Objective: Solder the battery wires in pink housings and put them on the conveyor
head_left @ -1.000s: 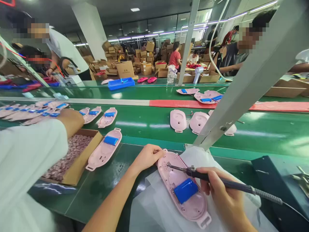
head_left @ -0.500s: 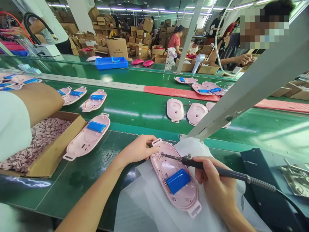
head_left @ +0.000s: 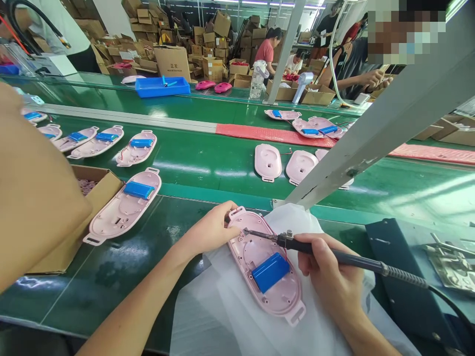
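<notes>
A pink oval shell (head_left: 278, 296) with a blue battery pack (head_left: 270, 271) inside lies on a white foam sheet (head_left: 237, 321) in front of me. My left hand (head_left: 210, 230) pinches the shell's far left rim with closed fingers. My right hand (head_left: 330, 277) is closed around a dark soldering iron (head_left: 334, 254), held like a pen. The iron's tip (head_left: 247, 231) touches the inside of the shell near its top, close to my left fingertips. A cable runs from the iron off to the right.
Another pink shell with a battery (head_left: 124, 205) lies to the left beside a cardboard box (head_left: 92, 198) of small pink parts. A co-worker's arm (head_left: 33, 198) fills the left edge. More shells (head_left: 267, 162) sit on the green conveyor (head_left: 208, 163). A slanted metal post (head_left: 371, 133) crosses the right.
The view has shifted, so everything sits lower and further left. The co-worker's arm has come much closer on the left. My hands keep their hold on the shell and the iron.
</notes>
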`<state>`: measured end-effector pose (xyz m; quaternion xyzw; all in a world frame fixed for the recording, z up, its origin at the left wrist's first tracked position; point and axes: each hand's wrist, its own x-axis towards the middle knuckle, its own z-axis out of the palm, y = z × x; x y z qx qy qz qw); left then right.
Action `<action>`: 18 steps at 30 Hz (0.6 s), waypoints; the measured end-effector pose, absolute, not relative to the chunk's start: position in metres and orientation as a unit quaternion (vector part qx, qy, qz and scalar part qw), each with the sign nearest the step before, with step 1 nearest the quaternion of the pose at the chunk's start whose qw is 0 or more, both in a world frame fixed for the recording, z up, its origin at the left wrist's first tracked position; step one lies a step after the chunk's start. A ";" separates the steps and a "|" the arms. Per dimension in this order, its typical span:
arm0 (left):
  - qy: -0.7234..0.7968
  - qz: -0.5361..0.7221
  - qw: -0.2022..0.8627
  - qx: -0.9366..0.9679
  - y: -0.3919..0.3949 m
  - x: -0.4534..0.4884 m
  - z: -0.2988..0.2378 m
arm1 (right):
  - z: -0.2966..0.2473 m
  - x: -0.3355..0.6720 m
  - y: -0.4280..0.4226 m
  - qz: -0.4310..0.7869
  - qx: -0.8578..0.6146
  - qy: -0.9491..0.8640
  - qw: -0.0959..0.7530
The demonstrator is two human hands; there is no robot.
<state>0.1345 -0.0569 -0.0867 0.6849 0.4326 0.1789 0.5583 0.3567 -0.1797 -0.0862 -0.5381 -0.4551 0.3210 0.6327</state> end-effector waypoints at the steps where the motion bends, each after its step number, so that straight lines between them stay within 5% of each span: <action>1: 0.428 0.181 0.562 0.685 -0.057 0.134 -0.086 | -0.086 0.356 -0.180 0.323 -0.535 -0.454 0.635; 18: 0.445 0.170 0.540 0.694 -0.057 0.138 -0.082 | -0.088 0.360 -0.182 0.314 -0.547 -0.450 0.632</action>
